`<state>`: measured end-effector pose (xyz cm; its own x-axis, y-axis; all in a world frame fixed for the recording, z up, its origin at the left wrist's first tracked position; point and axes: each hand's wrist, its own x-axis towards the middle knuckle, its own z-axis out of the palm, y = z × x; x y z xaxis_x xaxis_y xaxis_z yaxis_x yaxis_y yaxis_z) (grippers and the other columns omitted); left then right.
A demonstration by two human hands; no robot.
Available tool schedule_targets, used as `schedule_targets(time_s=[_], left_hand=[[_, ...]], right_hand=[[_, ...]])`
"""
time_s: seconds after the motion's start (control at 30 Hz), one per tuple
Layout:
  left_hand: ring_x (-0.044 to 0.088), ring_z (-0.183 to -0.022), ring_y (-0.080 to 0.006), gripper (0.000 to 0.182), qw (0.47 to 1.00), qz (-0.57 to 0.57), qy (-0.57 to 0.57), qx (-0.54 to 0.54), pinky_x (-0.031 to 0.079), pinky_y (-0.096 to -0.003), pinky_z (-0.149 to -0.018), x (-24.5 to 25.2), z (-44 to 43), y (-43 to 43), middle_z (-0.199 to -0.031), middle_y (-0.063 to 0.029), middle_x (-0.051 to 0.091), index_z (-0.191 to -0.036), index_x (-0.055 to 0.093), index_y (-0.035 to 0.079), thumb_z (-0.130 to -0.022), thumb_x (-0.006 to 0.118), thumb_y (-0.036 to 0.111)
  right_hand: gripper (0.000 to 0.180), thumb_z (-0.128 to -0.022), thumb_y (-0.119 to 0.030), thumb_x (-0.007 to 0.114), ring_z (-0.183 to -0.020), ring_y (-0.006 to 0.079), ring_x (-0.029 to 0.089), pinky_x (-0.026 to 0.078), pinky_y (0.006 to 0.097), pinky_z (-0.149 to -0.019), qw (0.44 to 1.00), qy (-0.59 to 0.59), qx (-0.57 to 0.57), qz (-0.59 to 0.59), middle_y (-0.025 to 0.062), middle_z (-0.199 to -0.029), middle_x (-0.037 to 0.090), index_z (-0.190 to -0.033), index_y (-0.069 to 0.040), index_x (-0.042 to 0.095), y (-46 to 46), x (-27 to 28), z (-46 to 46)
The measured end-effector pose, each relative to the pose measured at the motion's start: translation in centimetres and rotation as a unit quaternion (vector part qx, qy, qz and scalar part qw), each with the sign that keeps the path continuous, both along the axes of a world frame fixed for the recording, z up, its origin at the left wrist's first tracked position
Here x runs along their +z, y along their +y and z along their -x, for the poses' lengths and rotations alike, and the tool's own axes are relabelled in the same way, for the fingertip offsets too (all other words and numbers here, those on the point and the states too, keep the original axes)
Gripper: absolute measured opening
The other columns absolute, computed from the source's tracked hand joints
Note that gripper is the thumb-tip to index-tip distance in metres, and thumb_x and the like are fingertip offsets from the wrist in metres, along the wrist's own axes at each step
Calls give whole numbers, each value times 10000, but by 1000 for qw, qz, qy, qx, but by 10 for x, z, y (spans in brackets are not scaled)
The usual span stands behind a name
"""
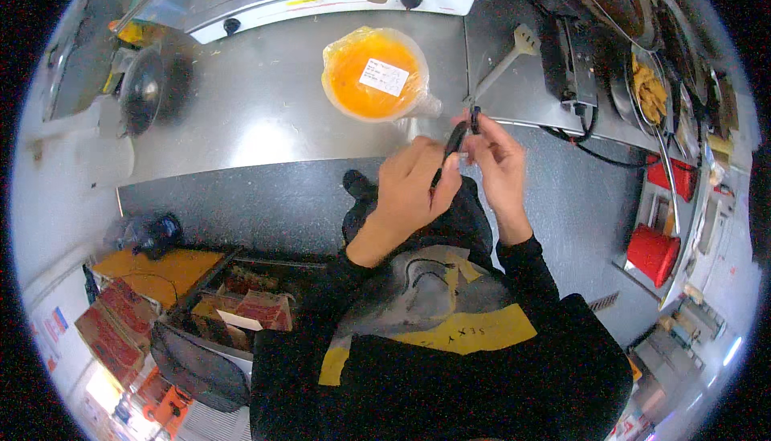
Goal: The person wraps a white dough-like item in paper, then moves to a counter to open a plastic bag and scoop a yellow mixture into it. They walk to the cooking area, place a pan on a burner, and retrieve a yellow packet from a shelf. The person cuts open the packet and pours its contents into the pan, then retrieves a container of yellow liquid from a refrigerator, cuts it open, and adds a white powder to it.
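My left hand (415,185) is closed around a slim black object (455,143), possibly a marker or its body. Close beside it, my right hand (497,161) pinches a small dark piece (475,120), perhaps a cap, between thumb and fingers. Both hands are over the front edge of the steel counter. Beyond them stands a round container of orange contents (355,88), wrapped in clear film, its handle side towards my hands. A white label (384,77) with handwriting lies on the film.
A slotted spatula (512,58) lies to the right of the container. A cooking appliance with black knobs (337,7) spans the back. At left rests a dark round pan (141,90); at right are a bowl of brown food (649,88), black cables (614,158) and red containers (653,254).
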<state>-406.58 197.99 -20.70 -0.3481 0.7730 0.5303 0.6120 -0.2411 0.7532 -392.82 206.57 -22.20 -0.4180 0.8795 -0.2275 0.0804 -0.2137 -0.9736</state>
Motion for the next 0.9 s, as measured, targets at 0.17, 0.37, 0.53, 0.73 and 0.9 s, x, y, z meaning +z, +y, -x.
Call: schedule_targets(time_s=[0.17,0.37,0.53,0.73,0.9], left_hand=[[651,-686,-296,211,994,63,-60,-66,510,-368,-612,-58,23,-15,-812,-146,648,-1017,655,49,-849,697,169],[640,-524,-207,250,980,165,-71,86,497,-333,-507,-134,28,3,-621,-95,638,-1017,672,67,-848,742,237],[587,-470,-193,237,963,103,11,250,464,-314,-472,-143,18,10,-562,-61,586,-967,665,72,-795,790,175],[529,-423,-164,211,946,61,91,305,429,-308,-435,-136,8,28,-529,-33,540,-940,659,84,-773,787,92],[611,-514,-154,181,915,129,67,375,501,-298,-540,-131,2,21,-642,-51,649,-936,670,90,-802,778,147]], right_hand=[[336,-854,-243,732,-887,105,569,446,246,-748,985,110,66,116,26,-1001,615,-1083,-44,586,-22,-42,-13],[309,-861,-282,759,-780,55,492,400,213,-708,974,-46,217,38,-45,-843,540,-958,-69,556,-13,-117,-38],[346,-817,-270,809,-765,51,478,397,222,-679,949,-11,314,10,-46,-827,517,-926,-67,550,27,-143,-45],[368,-765,-243,854,-711,54,469,394,251,-619,913,-12,408,-11,-55,-773,507,-906,-66,563,69,-146,-27],[329,-776,-192,845,-672,39,451,372,230,-580,899,35,431,-69,-65,-740,494,-851,-50,558,75,-162,12]])
